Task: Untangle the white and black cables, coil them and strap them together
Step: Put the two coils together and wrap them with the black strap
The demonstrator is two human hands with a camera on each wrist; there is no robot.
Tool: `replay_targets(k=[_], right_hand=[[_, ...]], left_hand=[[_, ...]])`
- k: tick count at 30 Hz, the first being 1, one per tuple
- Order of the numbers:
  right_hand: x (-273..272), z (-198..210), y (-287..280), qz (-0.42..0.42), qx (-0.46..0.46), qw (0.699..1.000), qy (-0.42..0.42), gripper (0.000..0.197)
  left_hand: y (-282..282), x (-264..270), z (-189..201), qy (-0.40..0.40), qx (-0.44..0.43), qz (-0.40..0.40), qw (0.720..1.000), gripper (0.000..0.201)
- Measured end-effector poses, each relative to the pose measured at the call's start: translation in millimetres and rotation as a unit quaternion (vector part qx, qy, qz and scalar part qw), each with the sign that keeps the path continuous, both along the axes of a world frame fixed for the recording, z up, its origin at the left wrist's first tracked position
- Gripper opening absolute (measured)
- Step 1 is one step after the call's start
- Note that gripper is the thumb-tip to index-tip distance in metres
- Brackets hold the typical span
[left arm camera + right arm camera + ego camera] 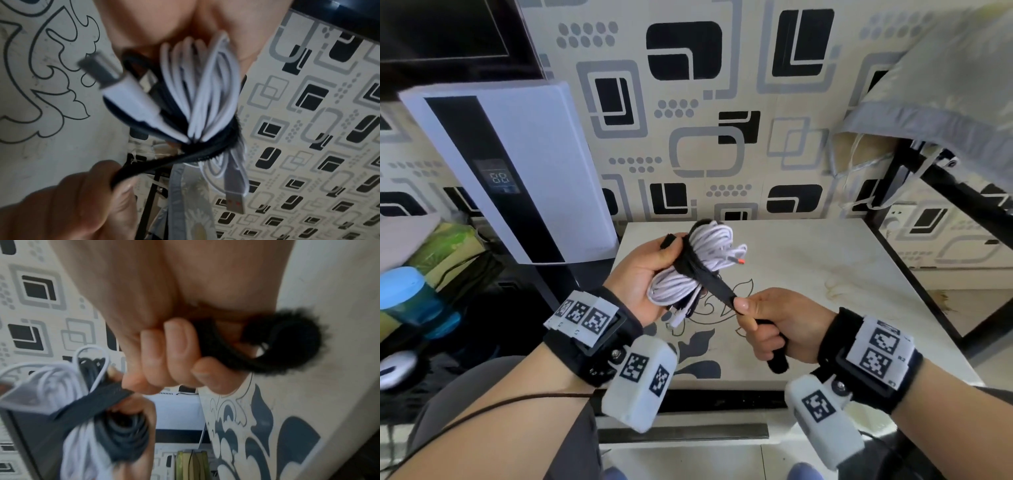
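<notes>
Over patterned table (808, 274): left hand (643, 274) fingers wrapped round coiled cables (709, 253); right hand (774, 325) pinches black strap (717, 286).

Coiled white cable (705, 260) bundled side by side with coiled black cable (123, 434), raised above the bench, cinched at mid-coil by a black strap (717, 286) with its free end drawn taut, connectors dangling loose.

Geometric-patterned wall (722, 102) behind floral-printed table (825, 274)
</notes>
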State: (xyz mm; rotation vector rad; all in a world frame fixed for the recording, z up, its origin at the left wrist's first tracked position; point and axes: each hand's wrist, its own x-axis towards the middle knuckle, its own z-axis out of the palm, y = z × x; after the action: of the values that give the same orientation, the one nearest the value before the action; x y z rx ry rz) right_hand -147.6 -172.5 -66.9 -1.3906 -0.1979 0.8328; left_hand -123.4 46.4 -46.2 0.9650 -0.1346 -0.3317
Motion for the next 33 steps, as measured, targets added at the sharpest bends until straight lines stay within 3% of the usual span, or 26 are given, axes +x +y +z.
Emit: replay_targets(k=[3, 10, 13, 15, 20, 25, 27, 30, 33], right_hand=[[8.9, -2.4, -4.9, -0.004, -0.036, 0.999, 0.010, 0.037], [19.1, -6.9, -9.8, 0.005, -0.074, 0.995, 0.070, 0.037], [26.0, 3.1, -13.4, 0.053, -0.037, 0.991, 0.117, 0.029], [34.3, 8.5, -19.2, 0.071, 0.021, 0.986, 0.151, 0.023], [47.2, 14.7, -18.0, -0.017, -0.015, 0.986, 0.165, 0.018], [44.6, 21.2, -2.3, -0.048, -0.135, 0.989, 0.030, 0.027], [42.9, 25.0, 4.1, -0.059, -0.178, 0.981, -0.054, 0.028], [36.2, 32.2, 14.5, -0.073, -0.266, 0.941, -0.198, 0.028], [29.4, 36.4, 23.5, -0.062, -0.349, 0.885, -0.302, 0.034]], left_hand=[[0.2, -3.4, -5.2, -0.025, 0.012, -0.056, 0.998, 0.044], [-10.4, -16.3, -11.7, -0.021, 0.070, -0.164, 0.984, 0.038], [-13.5, -17.3, -11.2, -0.031, 0.154, -0.155, 0.975, 0.020], [-14.5, -16.2, -8.7, -0.033, 0.181, -0.152, 0.971, 0.024], [-16.1, -15.0, -6.3, -0.094, 0.304, -0.127, 0.939, 0.022], [-23.0, -14.3, -12.7, -0.087, 0.406, -0.153, 0.896, 0.010], [-26.9, -11.8, -15.6, -0.061, 0.419, -0.117, 0.898, 0.026], [-26.5, -2.4, -21.0, -0.003, 0.439, -0.015, 0.899, 0.054], [-27.4, 2.5, -24.6, 0.039, 0.404, 0.016, 0.914, 0.065]])
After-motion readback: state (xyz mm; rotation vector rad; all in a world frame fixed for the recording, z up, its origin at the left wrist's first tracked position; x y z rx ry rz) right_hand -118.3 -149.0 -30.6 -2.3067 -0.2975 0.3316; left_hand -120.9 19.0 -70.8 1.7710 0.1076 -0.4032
